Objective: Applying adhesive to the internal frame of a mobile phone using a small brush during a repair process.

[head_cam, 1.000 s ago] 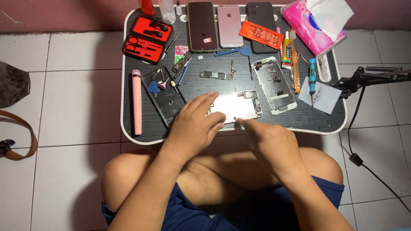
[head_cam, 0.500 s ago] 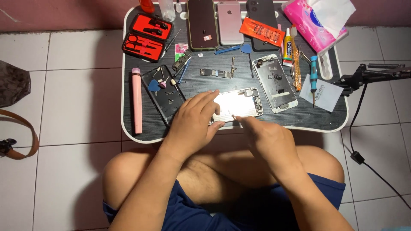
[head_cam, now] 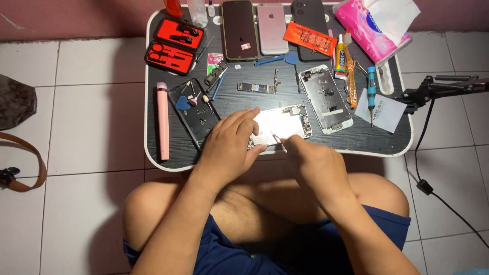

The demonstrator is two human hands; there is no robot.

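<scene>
Your right hand (head_cam: 318, 165) is closed in a pinch on a thin metal tool (head_cam: 279, 141); its tip meets the near edge of the opened phone chassis (head_cam: 282, 125). Your left hand (head_cam: 230, 145) lies flat on the chassis's left end, fingers pressing it to the black lap table (head_cam: 153, 147), not wrapped around it.

Chassis sits at the table's near edge, centre. Judged: light, stiff, thin metal shell; likely slippery on the tabletop, with delicate small parts at its right end. Hold by the long side rails, never the inner parts. Look: silvery, bright glare across the middle, dark components at the right.

Beyond: a loose circuit board (head_cam: 257, 87), a second opened shell (head_cam: 326, 98), a red tool case (head_cam: 173, 45), three phones (head_cam: 272, 28).
</scene>
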